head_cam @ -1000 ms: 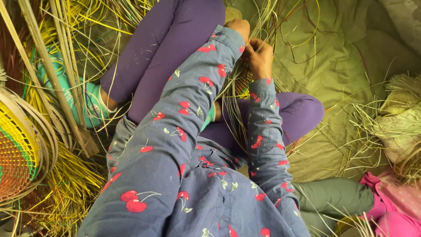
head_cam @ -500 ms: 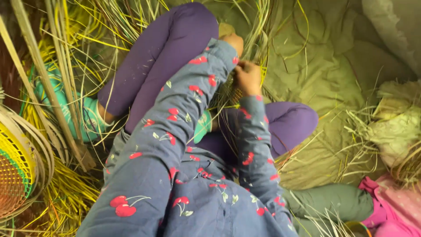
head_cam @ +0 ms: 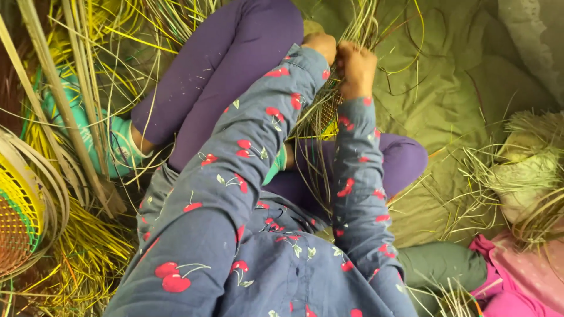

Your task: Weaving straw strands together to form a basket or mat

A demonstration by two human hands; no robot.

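Observation:
My left hand [head_cam: 321,46] and my right hand [head_cam: 355,69] are side by side above my lap, both closed around a bundle of thin green-yellow grass strands [head_cam: 359,26]. A small woven piece of strands [head_cam: 322,114] hangs below the hands, between my sleeves. My sleeves are blue with red cherries. My legs in purple trousers [head_cam: 235,64] are folded under the work. The fingers are partly hidden by the strands.
Long flat reed strips and yellow grass [head_cam: 76,117] lie at the left, beside a yellow woven basket [head_cam: 17,217]. An olive-green cloth [head_cam: 470,88] covers the floor to the right, with a loose grass heap [head_cam: 517,164] and pink fabric [head_cam: 517,282] at the lower right.
Both hands have moved up and away from my body along the strands, and the right hand has closed beside the left one.

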